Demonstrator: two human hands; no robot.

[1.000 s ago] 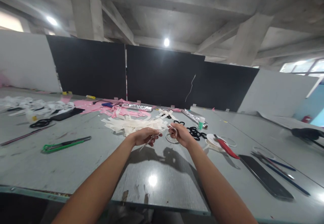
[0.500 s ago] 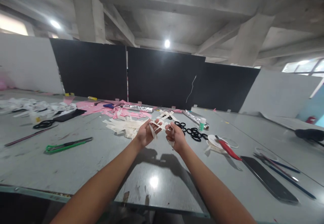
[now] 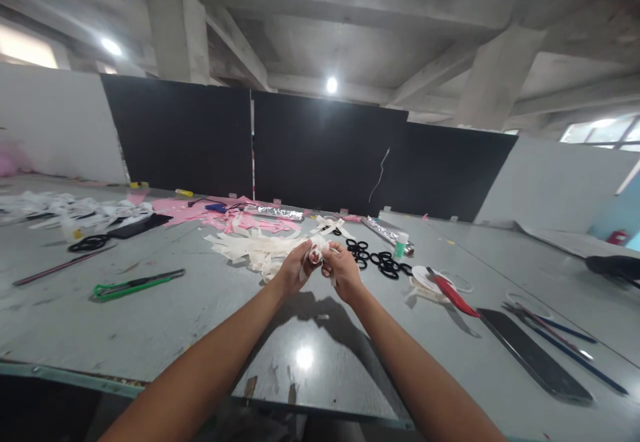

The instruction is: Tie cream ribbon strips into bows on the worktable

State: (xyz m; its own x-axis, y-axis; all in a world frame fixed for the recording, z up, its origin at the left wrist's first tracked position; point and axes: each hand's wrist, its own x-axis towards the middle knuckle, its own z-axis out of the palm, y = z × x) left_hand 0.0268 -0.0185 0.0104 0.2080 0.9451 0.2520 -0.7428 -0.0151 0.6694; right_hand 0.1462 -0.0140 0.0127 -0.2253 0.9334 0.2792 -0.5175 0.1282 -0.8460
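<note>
Over the middle of the table, my left hand [image 3: 295, 267] and my right hand [image 3: 346, 271] meet with fingers closed on a white fabric strip [image 3: 317, 249]. Between the fingertips the strip curves into a small loop, and loose ends hang below each hand. Part of it is hidden by the fingers. Just behind my left hand lies a pile of cream strips [image 3: 245, 245]. To the right of my right hand are several black rings [image 3: 387, 267], with more cream strips [image 3: 331, 224] on dark rings farther back.
At right lie a ribbon roll [image 3: 423, 277], a red-handled tool [image 3: 456, 297], a dark flat slab [image 3: 537, 359] and scissors-like tools [image 3: 565, 342]. A green-handled cutter [image 3: 133, 287] and black scissors [image 3: 90, 243] are at left. A small green-white bottle [image 3: 401, 245] stands near the rings. Black panels [image 3: 325, 149] border the back.
My hands have come closer together, and the strip between them now forms a rounded loop at the fingertips. My left fingers have closed more. The table items look unmoved.
</note>
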